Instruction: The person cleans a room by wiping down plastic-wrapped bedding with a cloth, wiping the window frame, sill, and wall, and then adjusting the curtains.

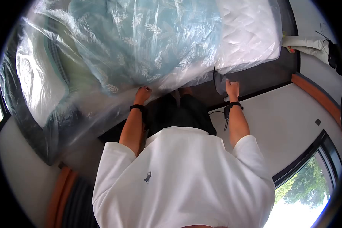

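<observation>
A bed with a teal, leaf-patterned cover (152, 38) and a white quilted part (249, 34) lies under clear plastic sheeting (91, 110). At the near side of the bed, my left hand (143, 94) is closed on the edge of the sheeting. Farther right, my right hand (232, 88) is closed beside a dark-edged piece of the plastic (220, 81); its fingers pinch the sheet near the bed's corner. Both wrists wear black bands. Green and white bedding (45, 76) shows through the plastic at the left.
Another person's light-clothed legs (306, 45) are at the far right, past the dark bed edge. An orange-brown bench edge (317, 97) lies right, another with a dark striped surface (74, 205) lower left. A window (306, 182) is at lower right.
</observation>
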The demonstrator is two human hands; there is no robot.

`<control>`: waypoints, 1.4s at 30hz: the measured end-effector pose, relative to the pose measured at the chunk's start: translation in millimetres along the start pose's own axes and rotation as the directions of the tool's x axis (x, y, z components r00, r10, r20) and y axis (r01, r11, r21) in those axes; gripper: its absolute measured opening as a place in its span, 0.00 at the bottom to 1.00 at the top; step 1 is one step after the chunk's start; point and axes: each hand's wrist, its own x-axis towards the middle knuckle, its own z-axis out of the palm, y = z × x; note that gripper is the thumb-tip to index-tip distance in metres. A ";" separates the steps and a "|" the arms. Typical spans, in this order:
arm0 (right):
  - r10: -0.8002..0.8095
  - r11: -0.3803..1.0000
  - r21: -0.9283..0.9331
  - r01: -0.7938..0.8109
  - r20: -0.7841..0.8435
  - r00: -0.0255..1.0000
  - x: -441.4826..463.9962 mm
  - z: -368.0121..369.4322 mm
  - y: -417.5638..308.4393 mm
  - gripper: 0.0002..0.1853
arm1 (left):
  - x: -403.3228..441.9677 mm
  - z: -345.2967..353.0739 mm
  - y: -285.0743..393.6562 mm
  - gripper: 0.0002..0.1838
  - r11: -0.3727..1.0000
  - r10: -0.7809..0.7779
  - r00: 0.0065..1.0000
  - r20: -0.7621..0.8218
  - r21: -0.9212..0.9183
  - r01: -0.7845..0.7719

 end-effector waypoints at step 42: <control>-0.177 0.781 -0.495 0.382 0.410 0.895 316.2 158.2 96.8 0.16 | 194.9 306.5 142.9 0.23 0.822 -0.475 0.878 0.058 -0.328 0.467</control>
